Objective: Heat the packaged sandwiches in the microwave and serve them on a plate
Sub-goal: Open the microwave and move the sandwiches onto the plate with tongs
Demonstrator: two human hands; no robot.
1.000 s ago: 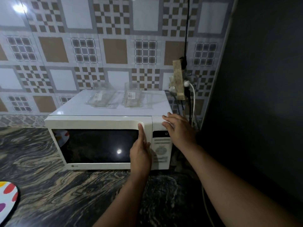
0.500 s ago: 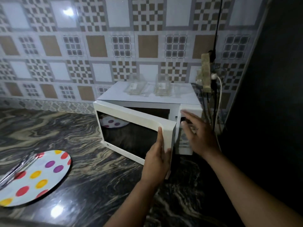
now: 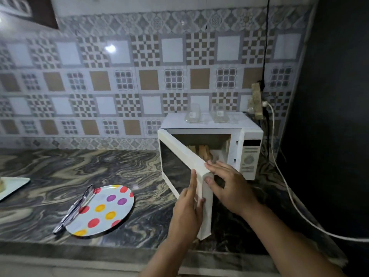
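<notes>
Both hands grip the free edge of the open microwave door [image 3: 187,156]: left hand [image 3: 187,208] on its front, right hand [image 3: 229,184] curled around its top corner; sandwiches [image 3: 201,151] visible inside.

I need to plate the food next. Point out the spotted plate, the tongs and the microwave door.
spotted plate [image 3: 103,212]: head view, its centre.
tongs [image 3: 76,207]: head view, mid-length.
microwave door [image 3: 180,154]: head view, upper frame.

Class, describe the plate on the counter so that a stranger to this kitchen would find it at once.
Start at the white microwave at the right end of the marbled counter. On the counter to its left, nearer the front edge, lies a round white plate. Its red, yellow and purple dots mark it out, as do the metal tongs resting across its left rim.
</notes>
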